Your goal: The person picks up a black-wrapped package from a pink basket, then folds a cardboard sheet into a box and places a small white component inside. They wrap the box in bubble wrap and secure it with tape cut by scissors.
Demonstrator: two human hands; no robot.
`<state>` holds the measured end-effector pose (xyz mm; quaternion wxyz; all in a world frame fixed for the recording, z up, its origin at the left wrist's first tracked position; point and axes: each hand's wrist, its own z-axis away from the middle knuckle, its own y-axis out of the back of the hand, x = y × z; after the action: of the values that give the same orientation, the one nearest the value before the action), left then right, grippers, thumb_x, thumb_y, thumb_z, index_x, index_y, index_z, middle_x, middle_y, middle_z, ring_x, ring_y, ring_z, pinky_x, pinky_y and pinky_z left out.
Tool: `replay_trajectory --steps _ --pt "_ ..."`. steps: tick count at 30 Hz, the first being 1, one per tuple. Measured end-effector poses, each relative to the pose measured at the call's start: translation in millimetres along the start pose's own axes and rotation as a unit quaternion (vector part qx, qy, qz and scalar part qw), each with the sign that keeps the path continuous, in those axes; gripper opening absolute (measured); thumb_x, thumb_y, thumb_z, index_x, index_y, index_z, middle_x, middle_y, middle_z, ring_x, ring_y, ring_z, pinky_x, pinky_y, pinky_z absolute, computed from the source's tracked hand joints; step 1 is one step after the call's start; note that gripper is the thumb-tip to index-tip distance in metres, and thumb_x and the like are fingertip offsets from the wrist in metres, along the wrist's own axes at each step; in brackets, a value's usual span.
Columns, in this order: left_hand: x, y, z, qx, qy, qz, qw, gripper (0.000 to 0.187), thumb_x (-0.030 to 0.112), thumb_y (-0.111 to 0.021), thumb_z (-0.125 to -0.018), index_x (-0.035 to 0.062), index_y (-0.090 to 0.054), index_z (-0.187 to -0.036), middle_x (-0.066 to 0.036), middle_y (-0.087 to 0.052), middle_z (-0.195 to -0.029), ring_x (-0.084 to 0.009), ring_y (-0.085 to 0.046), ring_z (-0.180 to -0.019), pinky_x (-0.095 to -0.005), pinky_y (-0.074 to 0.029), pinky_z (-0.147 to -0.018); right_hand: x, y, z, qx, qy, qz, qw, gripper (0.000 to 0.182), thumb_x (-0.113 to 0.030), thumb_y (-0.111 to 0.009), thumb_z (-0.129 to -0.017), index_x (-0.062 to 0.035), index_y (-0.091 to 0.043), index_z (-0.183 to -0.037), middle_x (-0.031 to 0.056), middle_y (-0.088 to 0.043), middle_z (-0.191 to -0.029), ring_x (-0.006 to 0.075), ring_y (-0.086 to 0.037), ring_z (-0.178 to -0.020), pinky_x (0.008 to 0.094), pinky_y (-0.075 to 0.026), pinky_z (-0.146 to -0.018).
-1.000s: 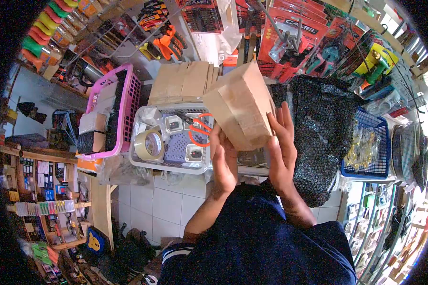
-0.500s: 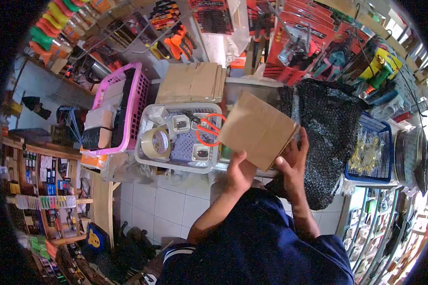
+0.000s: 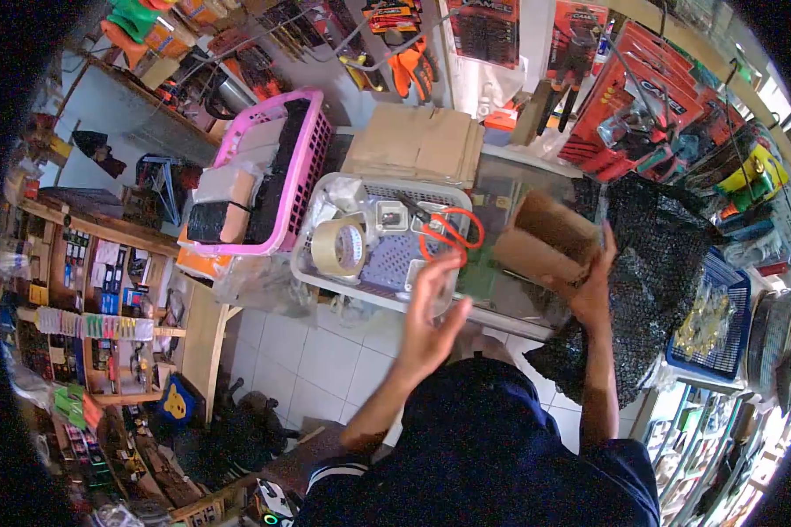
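In the head view my right hand [image 3: 591,294] grips the right end of a small cardboard box [image 3: 534,253], which is folded out with its inside showing. The box is over the glass-topped counter. My left hand [image 3: 431,325] is off the box, fingers spread, in front of a light grey plastic basket [image 3: 373,290]. Inside that basket lie a roll of packing tape [image 3: 337,247], scissors with orange handles [image 3: 475,230] and several small white square pieces. Left fingertips overlap the basket's right front corner in this view.
Flat cardboard pieces [image 3: 413,145] are stacked behind the grey basket. A pink basket [image 3: 301,180] with wrapped packs stands to the left. Black bubble wrap [image 3: 646,263] covers the counter's right side, beside a blue basket [image 3: 710,351] of yellowish packets. Packaged tools hang above.
My left hand has let go of the cardboard and moved away, opening. The flat cardboard has been opened out into a box shape in my right hand. The view has shifted left.
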<state>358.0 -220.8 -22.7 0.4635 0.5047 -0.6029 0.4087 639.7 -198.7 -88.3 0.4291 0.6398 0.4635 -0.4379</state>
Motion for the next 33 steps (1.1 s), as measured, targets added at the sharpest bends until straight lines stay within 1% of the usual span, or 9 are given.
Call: replay_trajectory --steps 2,4,7,11,17,23,27,31,33 --pt "10 50 -33 -0.024 -0.112 -0.315 0.942 0.052 0.023 -0.070 -0.097 0.0043 -0.053 -0.142 -0.016 -0.049 -0.153 -0.0336 -0.042 -0.146 -0.0479 -0.033 -0.121 36 -2 2 -0.065 -0.010 0.072 0.995 0.139 -0.009 -0.097 -0.067 -0.0161 0.002 -0.165 0.0191 -0.040 -0.154 0.0337 -0.047 -0.140 0.0472 -0.043 -0.117" --pt "11 83 -68 -0.049 -0.102 -0.508 0.854 0.053 0.025 -0.075 -0.092 0.0042 -0.057 -0.137 -0.016 -0.050 -0.153 -0.0389 -0.039 -0.147 -0.0555 -0.029 -0.122 25 -9 1 -0.061 -0.055 0.054 0.995 0.142 -0.006 -0.096 -0.066 -0.0171 0.006 -0.165 0.0204 -0.034 -0.159 0.0357 -0.040 -0.145 0.0485 -0.040 -0.119" --pt "-18 117 -106 -0.142 -0.085 -0.678 0.716 0.064 0.022 -0.083 -0.081 0.0013 -0.058 -0.136 -0.019 -0.053 -0.148 -0.0413 -0.041 -0.145 -0.0629 -0.029 -0.120 22 -7 -1 -0.063 -0.062 0.016 0.996 0.144 -0.005 -0.096 -0.066 -0.0168 0.008 -0.165 0.0216 -0.026 -0.165 0.0366 -0.033 -0.150 0.0492 -0.034 -0.123" --pt "-43 125 -136 -0.236 -0.041 -0.733 0.636 0.063 0.019 -0.085 -0.076 -0.0015 -0.062 -0.131 -0.018 -0.059 -0.143 -0.0435 -0.041 -0.144 -0.0654 -0.026 -0.120 -13 4 2 -0.041 -0.012 0.135 0.990 0.146 -0.003 -0.096 -0.063 -0.0157 0.008 -0.165 0.0222 -0.018 -0.170 0.0364 -0.025 -0.156 0.0489 -0.024 -0.127" --pt "-70 144 -152 -0.211 -0.087 -0.723 0.652 0.053 0.007 -0.082 -0.068 0.0005 -0.068 -0.119 -0.014 -0.068 -0.126 -0.0355 -0.052 -0.132 -0.0616 -0.032 -0.115 -51 14 8 0.016 0.003 0.142 0.990 0.143 0.001 -0.095 -0.061 -0.0122 0.001 -0.165 0.0225 -0.018 -0.170 0.0355 -0.020 -0.158 0.0474 -0.020 -0.128" --pt "-11 141 -159 -0.249 -0.071 -0.721 0.643 0.053 0.012 -0.085 -0.067 0.0036 -0.067 -0.116 -0.013 -0.067 -0.128 -0.0321 -0.055 -0.127 -0.0546 -0.039 -0.106 -64 14 11 0.044 0.021 0.130 0.990 0.130 0.003 -0.092 -0.064 -0.0091 -0.012 -0.165 0.0215 -0.028 -0.168 0.0356 -0.028 -0.155 0.0464 -0.023 -0.127" --pt "30 144 -157 -0.189 -0.101 -0.684 0.697 0.067 0.017 -0.090 -0.061 0.0087 -0.062 -0.122 -0.012 -0.065 -0.122 -0.0347 -0.055 -0.124 -0.0491 -0.040 -0.106 -76 11 5 0.049 0.059 0.121 0.990 0.111 0.001 -0.088 -0.072 -0.0062 -0.024 -0.162 0.0208 -0.036 -0.164 0.0341 -0.035 -0.152 0.0460 -0.026 -0.126" --pt "76 130 -147 -0.163 -0.057 -0.611 0.772 0.069 0.021 -0.090 -0.068 0.0051 -0.059 -0.127 -0.017 -0.065 -0.122 -0.0362 -0.060 -0.119 -0.0430 -0.047 -0.102 -86 2 4 0.013 0.094 0.052 0.994 0.090 -0.001 -0.083 -0.079 -0.0038 -0.035 -0.154 0.0196 -0.042 -0.157 0.0323 -0.040 -0.148 0.0459 -0.030 -0.123" --pt "89 106 -134 -0.178 -0.029 -0.499 0.848 0.067 0.022 -0.090 -0.071 0.0047 -0.058 -0.128 -0.017 -0.065 -0.122 -0.0361 -0.061 -0.117 -0.0436 -0.047 -0.102 -97 -13 5 -0.020 0.086 0.000 0.996 0.081 -0.002 -0.082 -0.082 -0.0038 -0.039 -0.150 0.0189 -0.044 -0.155 0.0314 -0.041 -0.147 0.0458 -0.032 -0.122"
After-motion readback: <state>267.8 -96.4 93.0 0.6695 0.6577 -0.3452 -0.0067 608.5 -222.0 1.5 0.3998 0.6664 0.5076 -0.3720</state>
